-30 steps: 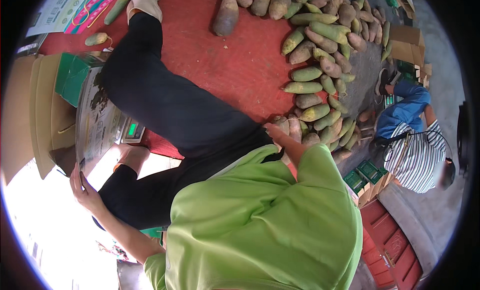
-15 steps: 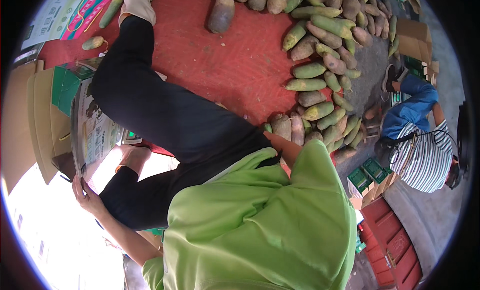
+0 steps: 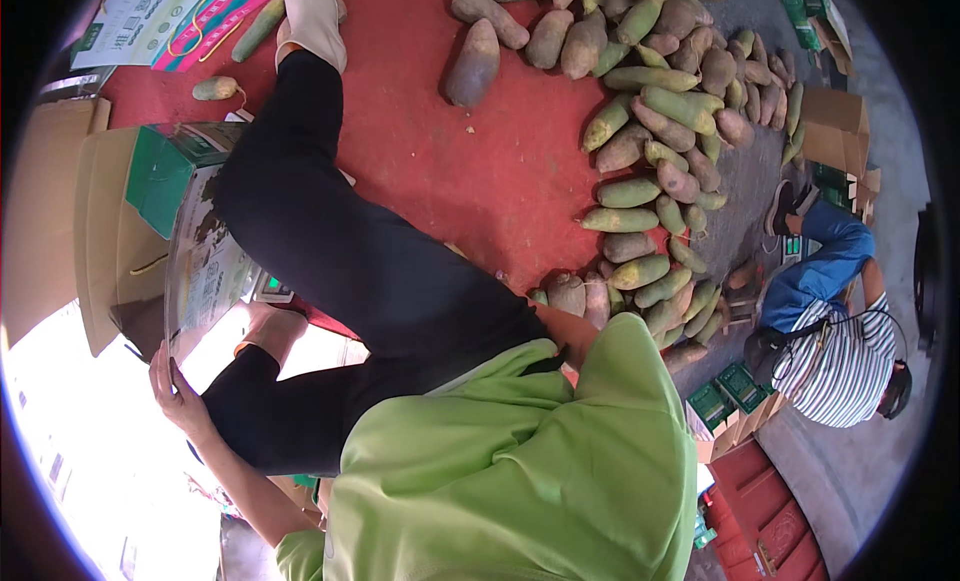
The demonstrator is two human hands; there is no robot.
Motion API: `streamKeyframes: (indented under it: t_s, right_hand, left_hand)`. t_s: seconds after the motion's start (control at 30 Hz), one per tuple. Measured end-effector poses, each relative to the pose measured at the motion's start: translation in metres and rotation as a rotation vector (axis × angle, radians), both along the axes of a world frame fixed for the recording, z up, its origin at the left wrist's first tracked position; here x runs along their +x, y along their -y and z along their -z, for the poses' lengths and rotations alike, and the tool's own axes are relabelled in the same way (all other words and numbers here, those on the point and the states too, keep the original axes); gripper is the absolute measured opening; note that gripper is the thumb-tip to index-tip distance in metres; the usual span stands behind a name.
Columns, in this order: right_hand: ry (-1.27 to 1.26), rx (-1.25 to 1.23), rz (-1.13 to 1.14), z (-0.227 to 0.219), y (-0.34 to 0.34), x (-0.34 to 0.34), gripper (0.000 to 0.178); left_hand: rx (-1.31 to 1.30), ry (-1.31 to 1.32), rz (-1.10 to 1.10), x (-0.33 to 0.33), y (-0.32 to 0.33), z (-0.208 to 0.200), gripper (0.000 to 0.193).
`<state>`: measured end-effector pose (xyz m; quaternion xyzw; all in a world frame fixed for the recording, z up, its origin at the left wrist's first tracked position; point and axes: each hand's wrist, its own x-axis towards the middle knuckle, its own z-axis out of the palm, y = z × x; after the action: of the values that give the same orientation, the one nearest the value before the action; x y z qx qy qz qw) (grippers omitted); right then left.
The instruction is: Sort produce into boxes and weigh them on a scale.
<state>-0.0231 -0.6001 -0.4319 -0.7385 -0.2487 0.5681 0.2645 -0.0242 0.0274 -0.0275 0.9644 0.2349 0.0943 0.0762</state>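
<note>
At the left, my left hand grips the lower corner of a printed carton, thumb on one side and fingers on the other. The carton stands beside my bent leg, its brown flaps spread outward and a green inner panel showing. Only the forearm of my right arm shows, by my hip and near the heap. My leg and sleeve hide that hand. Several long green and purplish radishes lie heaped on the red floor covering to the right.
A lone dark radish and a small one lie apart on the red floor covering. A person in a striped shirt sits at the far right beside a scale. Cartons with green contents stand nearby.
My view has shifted, so the floor, heap and carton sit lower in the picture. My left hand keeps its hold on the carton's corner.
</note>
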Motion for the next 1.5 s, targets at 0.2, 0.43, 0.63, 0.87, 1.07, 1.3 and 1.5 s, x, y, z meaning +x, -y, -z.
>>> streamKeyframes:
  t_s: [0.2, 0.43, 0.63, 0.87, 1.07, 1.3, 1.5]
  right_hand:
    - [0.014, 0.038, -0.095, 0.017, -0.026, 0.014, 0.035]
    - [0.121, -0.065, -0.463, -0.033, -0.022, 0.101, 0.035]
    - [-0.480, -0.412, 0.796, -0.132, -0.003, 0.163, 0.053]
    - [-0.256, -0.118, 1.015, -0.223, -0.069, 0.257, 0.049]
    - [-0.009, 0.288, 0.840, -0.355, -0.187, 0.329, 0.051]
    - [0.145, 0.471, 0.255, -0.483, -0.321, 0.357, 0.055]
    - [0.235, 0.360, -0.165, -0.514, -0.441, 0.344, 0.047]
  left_hand:
    - [0.026, -0.015, 0.013, 0.005, 0.000, -0.002, 0.028]
    - [-0.080, -0.030, -0.063, 0.019, 0.017, -0.016, 0.034]
    - [-0.154, -0.083, -0.104, 0.037, 0.032, -0.031, 0.043]
    - [-0.189, -0.086, -0.168, 0.033, 0.032, -0.045, 0.039]
    - [-0.191, -0.144, -0.258, 0.033, 0.028, -0.045, 0.044]
    - [0.025, -0.172, -0.269, 0.030, 0.029, -0.038, 0.043]
    - [0.035, -0.167, -0.250, 0.025, 0.028, -0.034, 0.041]
